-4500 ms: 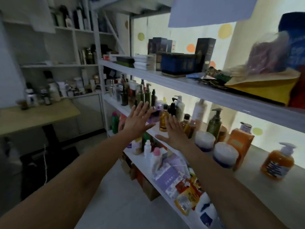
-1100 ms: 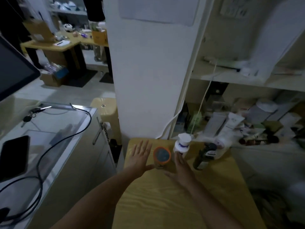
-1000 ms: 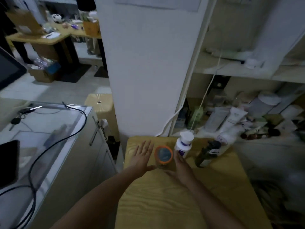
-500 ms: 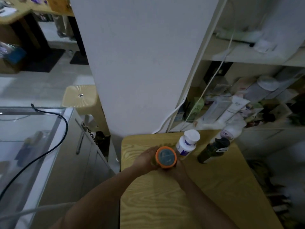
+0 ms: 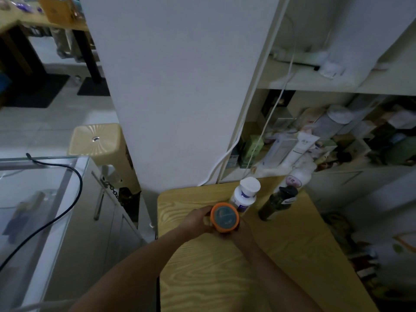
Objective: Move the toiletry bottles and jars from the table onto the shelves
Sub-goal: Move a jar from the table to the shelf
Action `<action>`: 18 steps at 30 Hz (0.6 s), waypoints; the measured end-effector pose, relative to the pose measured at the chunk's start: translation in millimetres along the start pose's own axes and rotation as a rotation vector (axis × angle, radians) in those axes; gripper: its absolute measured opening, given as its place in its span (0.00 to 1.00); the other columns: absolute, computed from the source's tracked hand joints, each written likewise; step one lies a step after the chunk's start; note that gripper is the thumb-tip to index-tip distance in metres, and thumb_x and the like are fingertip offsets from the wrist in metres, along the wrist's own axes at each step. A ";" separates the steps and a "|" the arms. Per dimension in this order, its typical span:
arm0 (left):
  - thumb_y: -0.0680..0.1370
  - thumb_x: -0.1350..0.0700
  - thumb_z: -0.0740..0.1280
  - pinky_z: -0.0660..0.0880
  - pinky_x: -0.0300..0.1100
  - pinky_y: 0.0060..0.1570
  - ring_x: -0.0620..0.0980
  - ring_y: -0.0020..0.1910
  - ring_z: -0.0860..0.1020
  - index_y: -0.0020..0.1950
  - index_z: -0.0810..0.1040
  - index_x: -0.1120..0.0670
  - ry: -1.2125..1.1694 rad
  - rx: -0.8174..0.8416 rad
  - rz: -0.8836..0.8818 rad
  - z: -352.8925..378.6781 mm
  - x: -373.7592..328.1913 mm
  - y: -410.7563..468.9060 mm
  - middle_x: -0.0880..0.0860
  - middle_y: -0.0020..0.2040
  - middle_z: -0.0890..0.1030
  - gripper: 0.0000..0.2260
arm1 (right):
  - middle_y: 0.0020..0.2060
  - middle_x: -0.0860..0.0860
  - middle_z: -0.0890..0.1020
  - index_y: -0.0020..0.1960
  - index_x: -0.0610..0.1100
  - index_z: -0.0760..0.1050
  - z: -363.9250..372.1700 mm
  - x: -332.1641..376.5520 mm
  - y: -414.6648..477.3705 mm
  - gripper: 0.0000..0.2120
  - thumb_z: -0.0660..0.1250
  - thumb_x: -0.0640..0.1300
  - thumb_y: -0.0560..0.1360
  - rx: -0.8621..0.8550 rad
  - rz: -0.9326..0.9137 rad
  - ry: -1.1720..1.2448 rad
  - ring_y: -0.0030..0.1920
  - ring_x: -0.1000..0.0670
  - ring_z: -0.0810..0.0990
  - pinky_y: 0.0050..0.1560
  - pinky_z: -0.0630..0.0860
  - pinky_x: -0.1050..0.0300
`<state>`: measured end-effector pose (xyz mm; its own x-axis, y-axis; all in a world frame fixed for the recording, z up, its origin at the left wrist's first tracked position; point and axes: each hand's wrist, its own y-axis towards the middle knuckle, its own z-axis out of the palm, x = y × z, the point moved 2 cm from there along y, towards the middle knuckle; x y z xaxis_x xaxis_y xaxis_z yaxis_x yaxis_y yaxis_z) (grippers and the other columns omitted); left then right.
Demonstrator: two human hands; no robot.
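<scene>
An orange-lidded jar (image 5: 224,219) is over the wooden table (image 5: 292,255), gripped from both sides: my left hand (image 5: 198,221) wraps its left side and my right hand (image 5: 242,233) cups its right side from below. Just behind it stands a white bottle with a white cap (image 5: 245,194). To its right is a dark green bottle with a black cap (image 5: 275,204), and behind that a white rounded bottle with a pink label (image 5: 297,176) at the table's far edge.
A white pillar (image 5: 180,86) rises right behind the table. Shelves (image 5: 337,86) crowded with tubes and bottles lie to the right. A glass-topped cabinet (image 5: 40,188) with a black cable stands left, and a yellow stool (image 5: 99,143) sits beyond it.
Earlier my open hands were at the far shelves. A second ago they lay flat either side of the jar; now both have closed around it and it sits slightly nearer to me.
</scene>
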<state>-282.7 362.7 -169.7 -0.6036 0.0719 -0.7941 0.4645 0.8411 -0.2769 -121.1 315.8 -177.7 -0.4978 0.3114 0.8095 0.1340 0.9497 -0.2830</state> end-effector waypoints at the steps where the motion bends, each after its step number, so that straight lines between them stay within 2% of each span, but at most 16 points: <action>1: 0.67 0.57 0.77 0.68 0.34 0.58 0.46 0.62 0.74 0.68 0.71 0.51 -0.004 0.005 0.004 -0.2 -4.2 -0.7 0.49 0.63 0.77 0.32 | 0.58 0.43 0.78 0.63 0.36 0.73 -3.2 2.1 -3.1 0.28 0.76 0.32 0.64 -0.010 -0.010 0.003 0.58 0.51 0.74 0.53 0.69 0.73; 4: 0.67 0.59 0.77 0.68 0.33 0.57 0.45 0.61 0.74 0.68 0.71 0.52 -0.018 0.008 0.039 -0.3 -20.6 -3.6 0.48 0.63 0.77 0.32 | 0.58 0.44 0.78 0.63 0.34 0.73 -14.2 4.8 -11.1 0.30 0.78 0.35 0.63 -0.035 -0.048 0.042 0.57 0.53 0.73 0.57 0.68 0.65; 7: 0.67 0.60 0.77 0.68 0.32 0.57 0.41 0.59 0.73 0.68 0.71 0.52 -0.031 0.017 0.059 3.2 -37.7 -9.3 0.45 0.60 0.76 0.31 | 0.57 0.46 0.78 0.62 0.36 0.74 -28.4 8.6 -22.4 0.31 0.79 0.34 0.61 -0.062 -0.074 0.073 0.57 0.52 0.75 0.56 0.70 0.64; 9: 0.66 0.60 0.77 0.70 0.34 0.57 0.42 0.59 0.75 0.67 0.72 0.52 -0.031 0.015 0.082 8.0 -49.3 -12.9 0.47 0.60 0.77 0.31 | 0.55 0.47 0.79 0.61 0.38 0.74 -39.1 8.5 -32.0 0.30 0.79 0.33 0.61 -0.077 -0.052 0.101 0.57 0.51 0.77 0.56 0.72 0.61; 14: 0.67 0.61 0.77 0.72 0.33 0.55 0.44 0.57 0.76 0.66 0.73 0.52 0.024 0.060 0.159 31.7 -86.9 -23.4 0.49 0.60 0.79 0.29 | 0.52 0.47 0.82 0.57 0.39 0.77 -74.8 -5.6 -70.1 0.27 0.80 0.34 0.60 -0.112 0.028 0.167 0.55 0.46 0.80 0.48 0.77 0.64; 17: 0.67 0.60 0.77 0.73 0.34 0.56 0.46 0.57 0.77 0.66 0.73 0.52 0.079 0.118 0.212 62.6 -116.2 -32.9 0.50 0.60 0.79 0.28 | 0.50 0.48 0.81 0.54 0.46 0.77 -102.4 -26.7 -106.6 0.29 0.82 0.41 0.55 -0.166 0.075 0.206 0.54 0.46 0.80 0.52 0.78 0.52; 18: 0.68 0.60 0.77 0.72 0.31 0.55 0.45 0.57 0.77 0.66 0.73 0.53 0.097 0.136 0.237 75.3 -128.9 -38.0 0.50 0.60 0.79 0.28 | 0.51 0.47 0.81 0.55 0.45 0.76 -114.4 -27.9 -123.0 0.31 0.81 0.45 0.54 -0.192 0.080 0.219 0.55 0.46 0.79 0.53 0.77 0.49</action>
<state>-173.8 281.1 -97.6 -0.5240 0.3147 -0.7914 0.6790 0.7153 -0.1652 -25.6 194.0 -106.6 -0.2851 0.3653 0.8861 0.3356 0.9040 -0.2647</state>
